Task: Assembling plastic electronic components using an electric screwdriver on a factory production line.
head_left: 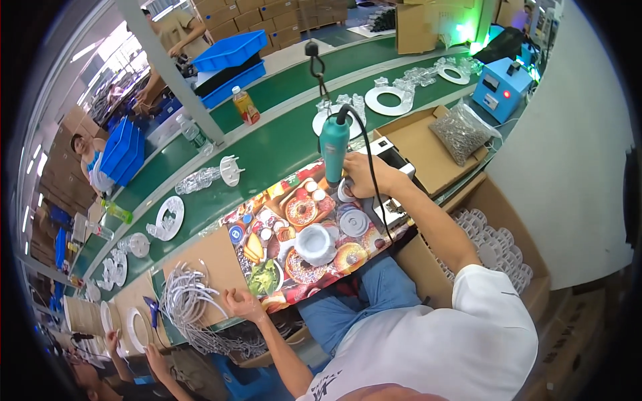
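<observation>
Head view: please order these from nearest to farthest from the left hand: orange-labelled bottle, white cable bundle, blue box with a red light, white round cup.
From the left hand:
1. White cable bundle: just left.
2. White round cup: ahead, right.
3. Orange-labelled bottle: well ahead.
4. Blue box: far ahead, right.

Far off, past the green belt, I see stacked brown cartons (244,19) and a blue tray (231,55), with a drink bottle (245,105) nearer me. Farther left are a clear bottle (193,134) and blue bins (122,157) beside a co-worker (93,160).
</observation>
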{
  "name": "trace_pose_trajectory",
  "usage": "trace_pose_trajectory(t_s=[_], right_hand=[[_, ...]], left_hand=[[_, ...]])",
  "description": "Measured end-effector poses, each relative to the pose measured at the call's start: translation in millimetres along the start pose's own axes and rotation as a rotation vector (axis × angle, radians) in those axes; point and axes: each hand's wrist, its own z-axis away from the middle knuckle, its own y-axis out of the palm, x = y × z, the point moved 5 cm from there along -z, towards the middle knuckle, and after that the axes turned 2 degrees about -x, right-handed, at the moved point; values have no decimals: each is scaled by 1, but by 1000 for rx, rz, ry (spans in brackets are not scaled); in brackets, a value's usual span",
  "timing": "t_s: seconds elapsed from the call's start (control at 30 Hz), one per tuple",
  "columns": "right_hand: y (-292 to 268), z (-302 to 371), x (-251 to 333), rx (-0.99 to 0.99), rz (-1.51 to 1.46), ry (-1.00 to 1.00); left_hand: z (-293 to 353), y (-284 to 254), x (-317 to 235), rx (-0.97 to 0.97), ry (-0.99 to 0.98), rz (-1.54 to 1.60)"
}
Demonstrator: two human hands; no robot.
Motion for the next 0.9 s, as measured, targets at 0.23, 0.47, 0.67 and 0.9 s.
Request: trace_pose_trajectory(t_s=[0.23,0.47,0.67,0.9], right_hand=[[-17,-16,-10,83,-250,-1],[-69,8,-30,-153,-167,-17],[-98,41,-26,-229,-15,66],[-126,91,-8,-304,123,122]], left_hand=[[0,-12,8,-23,-49,-35],[-1,-1,-10,-9,-4,-35],[-1,-8,0,-53,-39,-15],[1,-2,4,-24,-71,9]])
